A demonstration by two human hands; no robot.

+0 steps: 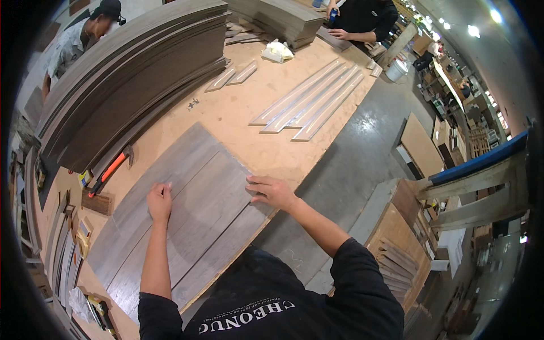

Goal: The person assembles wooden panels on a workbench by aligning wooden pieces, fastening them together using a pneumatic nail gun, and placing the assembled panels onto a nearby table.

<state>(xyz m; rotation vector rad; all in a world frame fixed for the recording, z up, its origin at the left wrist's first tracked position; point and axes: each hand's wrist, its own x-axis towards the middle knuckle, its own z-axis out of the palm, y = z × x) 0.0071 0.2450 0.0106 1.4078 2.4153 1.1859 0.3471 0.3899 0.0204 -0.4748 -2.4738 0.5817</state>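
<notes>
**Grey panel (pixel 198 198) lies close to the table's edge**

The panel lies flat on the tan table (pixel 232 110), in front of the person, its near long side running close along the table's edge. The right hand (pixel 273 191) has its thumb and fingers apart, fingertips touching the panel's edge. The left hand (pixel 160 202) is curled over the panel, fingers drawn together; I cannot tell whether it pinches anything.

A pull toward the body could slide the panel over the edge, since so little table shows on that side. A dark line runs between two of its boards; if they are not fixed together, uneven pressure might widen that line. Pushed the other way, the panel could knock the orange-handled hammer (pixel 115 171) beside the tall stack of boards (pixel 147 79) and get scratched. Small loose metal bits (pixel 194 104) beyond it could mark its face if caught underneath.

A white bucket (pixel 396 70) stands on the floor past the table, too small in view to make out its contents. A clear plastic bag (pixel 81 304) lies crumpled at lower left beside some yellow-and-black tools (pixel 102 314); whatever is inside does not show.
</notes>
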